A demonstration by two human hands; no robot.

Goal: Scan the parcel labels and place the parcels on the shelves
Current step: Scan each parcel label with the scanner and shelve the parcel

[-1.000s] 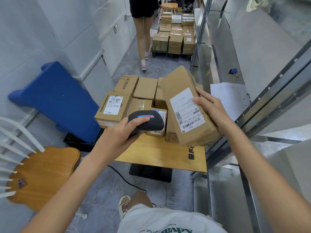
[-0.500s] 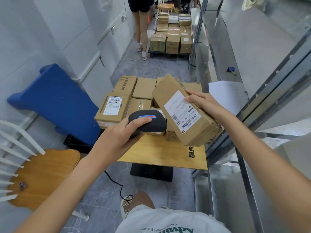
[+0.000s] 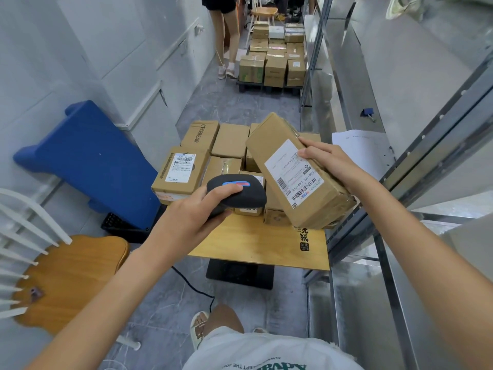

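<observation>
My right hand [image 3: 328, 162] grips a long brown cardboard parcel [image 3: 280, 153] above the small wooden table [image 3: 264, 247], tilted with its white barcode label [image 3: 293, 174] facing up. My left hand [image 3: 192, 217] holds a black handheld scanner [image 3: 240, 193] with a blue and red button, its thumb on the button, just left of the parcel's label. Several more cardboard parcels [image 3: 181, 172] lie packed on the table behind. Metal shelves [image 3: 416, 166] run along the right side.
A blue plastic pallet [image 3: 90, 161] leans on the left wall. A wooden chair [image 3: 66, 273] stands at the left front. A person [image 3: 226, 44] stands farther down the aisle beside a pallet of boxes [image 3: 274, 57]. White paper [image 3: 357, 148] and a blue clip [image 3: 366, 113] lie on the shelf.
The parcel has tipped so its label lies more flat and turned toward the scanner. The scanner hand stays nearly still.
</observation>
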